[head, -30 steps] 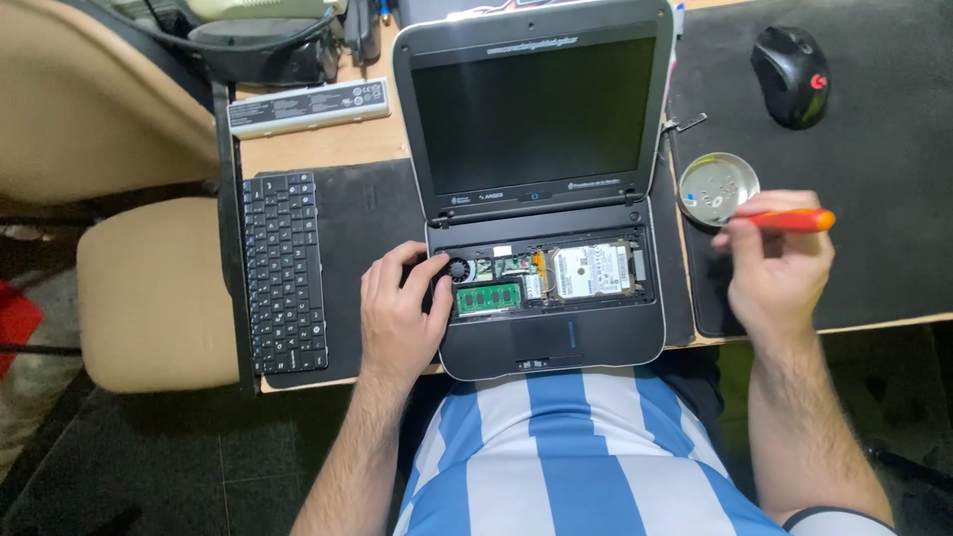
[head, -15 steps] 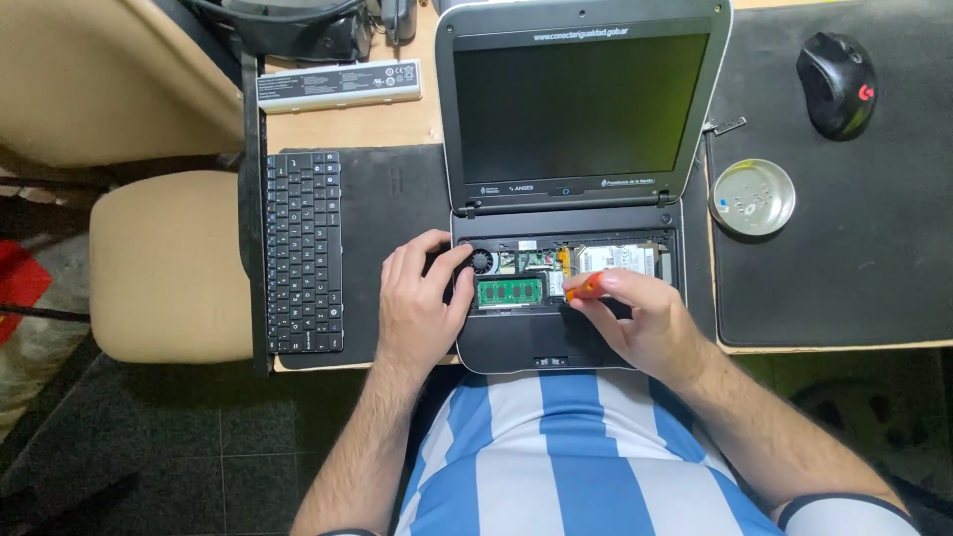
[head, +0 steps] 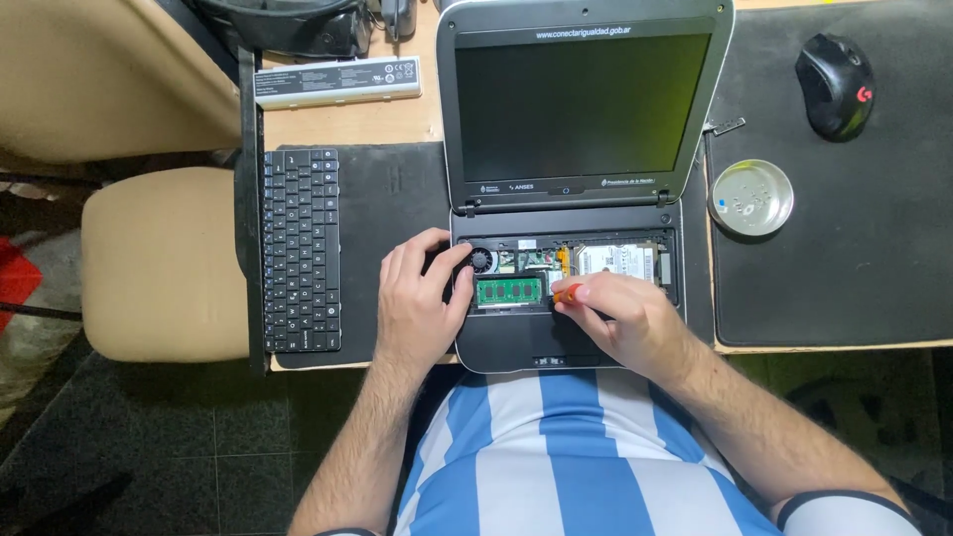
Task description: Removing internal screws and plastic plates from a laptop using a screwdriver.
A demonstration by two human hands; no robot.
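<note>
A small grey laptop (head: 586, 60) stands open on the desk with its keyboard taken off, so the inside shows: a fan (head: 482, 261), a green memory module (head: 509, 291) and a silver drive (head: 617, 260). My left hand (head: 417, 303) rests on the laptop's left front corner, thumb near the fan. My right hand (head: 627, 320) is closed around an orange-handled screwdriver (head: 567, 293), whose tip points into the open base just right of the memory module.
The removed black keyboard (head: 301, 248) lies on a dark mat to the left. A grey battery pack (head: 338, 81) lies behind it. A round metal dish (head: 750, 198) and a black mouse (head: 836, 84) sit on the right mat. A beige chair (head: 159, 263) stands at the left.
My right hand has come from the metal dish at the right to the laptop's open base with the screwdriver. My left hand has stayed at the left corner.
</note>
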